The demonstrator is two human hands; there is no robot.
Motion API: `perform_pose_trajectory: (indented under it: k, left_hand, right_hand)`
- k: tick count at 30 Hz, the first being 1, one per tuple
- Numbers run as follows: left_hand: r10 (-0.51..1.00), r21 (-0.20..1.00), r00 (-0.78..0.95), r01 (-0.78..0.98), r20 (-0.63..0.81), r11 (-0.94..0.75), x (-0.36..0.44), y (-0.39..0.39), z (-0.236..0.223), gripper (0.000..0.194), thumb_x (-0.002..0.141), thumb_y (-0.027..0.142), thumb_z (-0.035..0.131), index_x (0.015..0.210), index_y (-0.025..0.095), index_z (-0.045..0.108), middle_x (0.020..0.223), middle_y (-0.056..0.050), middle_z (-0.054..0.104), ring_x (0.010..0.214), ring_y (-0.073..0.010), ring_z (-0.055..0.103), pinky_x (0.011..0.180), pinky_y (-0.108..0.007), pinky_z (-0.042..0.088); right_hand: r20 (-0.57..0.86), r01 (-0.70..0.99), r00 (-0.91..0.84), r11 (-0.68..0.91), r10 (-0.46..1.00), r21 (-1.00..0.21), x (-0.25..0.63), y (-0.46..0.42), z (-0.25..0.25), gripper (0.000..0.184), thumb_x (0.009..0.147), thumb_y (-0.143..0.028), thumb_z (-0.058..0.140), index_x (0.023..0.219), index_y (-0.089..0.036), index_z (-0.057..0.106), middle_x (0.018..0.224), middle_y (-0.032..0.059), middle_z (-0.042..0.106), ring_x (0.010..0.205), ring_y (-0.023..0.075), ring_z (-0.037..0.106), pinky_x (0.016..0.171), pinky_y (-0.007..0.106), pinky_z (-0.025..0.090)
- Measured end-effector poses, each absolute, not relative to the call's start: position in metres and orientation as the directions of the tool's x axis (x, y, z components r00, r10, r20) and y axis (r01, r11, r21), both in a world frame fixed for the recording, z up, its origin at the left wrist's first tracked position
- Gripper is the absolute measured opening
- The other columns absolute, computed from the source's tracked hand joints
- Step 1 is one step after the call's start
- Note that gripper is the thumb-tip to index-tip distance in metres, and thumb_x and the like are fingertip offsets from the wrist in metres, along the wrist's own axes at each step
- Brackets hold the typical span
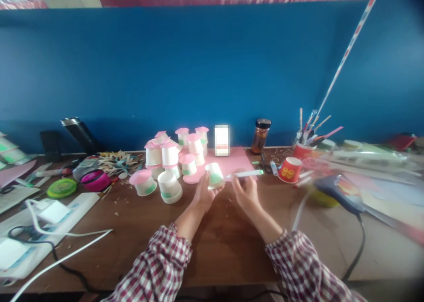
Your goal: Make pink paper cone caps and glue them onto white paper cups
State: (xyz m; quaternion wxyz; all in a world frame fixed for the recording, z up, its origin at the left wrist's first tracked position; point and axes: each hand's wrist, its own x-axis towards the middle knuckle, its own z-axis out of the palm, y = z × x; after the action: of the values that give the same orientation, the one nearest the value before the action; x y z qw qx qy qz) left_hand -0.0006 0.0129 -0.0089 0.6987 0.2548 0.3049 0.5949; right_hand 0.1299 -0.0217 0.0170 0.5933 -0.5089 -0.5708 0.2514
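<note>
My left hand (204,195) is closed around a small white paper cup (214,174) with a green patch on its side. The cup is tilted, over the desk near the pink sheet (236,160). In my right hand (247,195) is a white marker pen (247,173) with a green end, lying nearly level; its left end points at the cup. Left of my hands stand nested plain paper cups (170,188) and a cup with a pink paper top (143,182). Behind them, several more cups with pink tops (169,154) are grouped and partly stacked.
A red paper cup (289,169) and a tool-filled red holder (304,151) stand to the right, near a dark glue gun (338,191). A brown bottle (261,137) is at the back. Wood strips (121,161) and a power strip (69,220) lie left.
</note>
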Motion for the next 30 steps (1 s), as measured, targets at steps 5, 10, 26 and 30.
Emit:
perform_pose_trajectory:
  k: [5, 10, 26, 30]
  left_hand:
    - [0.979, 0.686, 0.134, -0.699, -0.152, 0.202, 0.0006, 0.0109, -0.0071, 0.037, 0.081, 0.046, 0.054, 0.104, 0.017, 0.057, 0.098, -0.010, 0.064, 0.091, -0.0225, 0.060, 0.084, -0.042, 0.048]
    - [0.974, 0.690, 0.168, -0.687, -0.150, 0.225, 0.0011, 0.0083, -0.0042, 0.036, 0.080, 0.047, 0.055, 0.099, 0.017, 0.059, 0.092, -0.008, 0.065, 0.087, -0.0223, 0.061, 0.080, -0.039, 0.049]
    - [0.967, 0.731, 0.202, -0.635, -0.156, 0.250, 0.0004, 0.0075, -0.0053, 0.041, 0.078, 0.052, 0.056, 0.098, 0.016, 0.061, 0.079, -0.006, 0.066, 0.074, -0.0203, 0.063, 0.071, -0.035, 0.048]
    - [0.964, 0.748, 0.214, -0.612, -0.156, 0.256, -0.0004, 0.0076, -0.0058, 0.040, 0.078, 0.051, 0.056, 0.096, 0.016, 0.061, 0.082, -0.007, 0.067, 0.077, -0.0206, 0.063, 0.071, -0.034, 0.048]
  right_hand:
    - [0.451, 0.322, 0.149, 0.389, 0.880, -0.863, 0.1304, -0.0227, 0.0163, 0.021, 0.082, -0.036, 0.051, 0.080, -0.017, 0.060, 0.054, -0.0012, 0.053, 0.045, 0.0109, 0.045, 0.042, 0.022, 0.036]
    - [0.433, 0.315, 0.090, 0.387, 0.897, -0.866, 0.1299, -0.0235, 0.0148, 0.022, 0.082, -0.037, 0.052, 0.083, -0.017, 0.061, 0.056, 0.0000, 0.056, 0.046, 0.0121, 0.048, 0.043, 0.022, 0.038]
    - [0.387, 0.240, 0.007, 0.374, 0.922, -0.896, 0.1309, -0.0240, 0.0171, 0.022, 0.083, -0.037, 0.051, 0.083, -0.016, 0.058, 0.059, -0.0005, 0.056, 0.049, 0.0115, 0.050, 0.045, 0.021, 0.039]
    - [0.371, 0.228, -0.008, 0.363, 0.929, -0.904, 0.1311, -0.0239, 0.0179, 0.022, 0.083, -0.037, 0.051, 0.085, -0.017, 0.057, 0.059, -0.0003, 0.056, 0.048, 0.0117, 0.050, 0.044, 0.021, 0.039]
